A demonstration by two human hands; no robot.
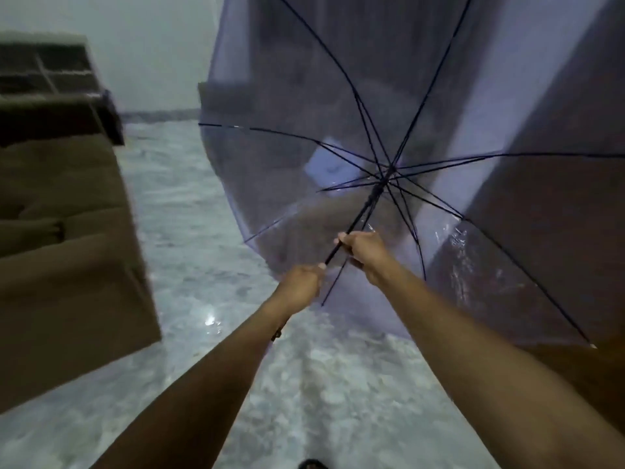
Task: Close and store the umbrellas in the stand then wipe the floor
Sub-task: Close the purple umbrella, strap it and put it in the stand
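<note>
I see the umbrella (439, 96) fully open. Its clear, bluish canopy fills the upper right and right side of the frame, with the inside turned toward me and dark ribs spreading from the hub a little right of centre. Its thin dark shaft (363, 214) slants down and left from that hub toward the middle of the frame. My right hand (367, 252) sits on the shaft below the hub, fingers curled round it. My left hand (299, 286) is just below and to the left, fingers wrapped tight over the lower end of the shaft, so I cannot see the handle itself. Both bare forearms reach forward from the bottom of the frame and converge on the shaft, the hands close together but not touching. Below the canopy lies a pale, glossy, mottled floor (203, 231). A brown sofa (67, 265) takes up the left side, and a dark shelf unit (44, 69) stands behind it in the upper left.
</note>
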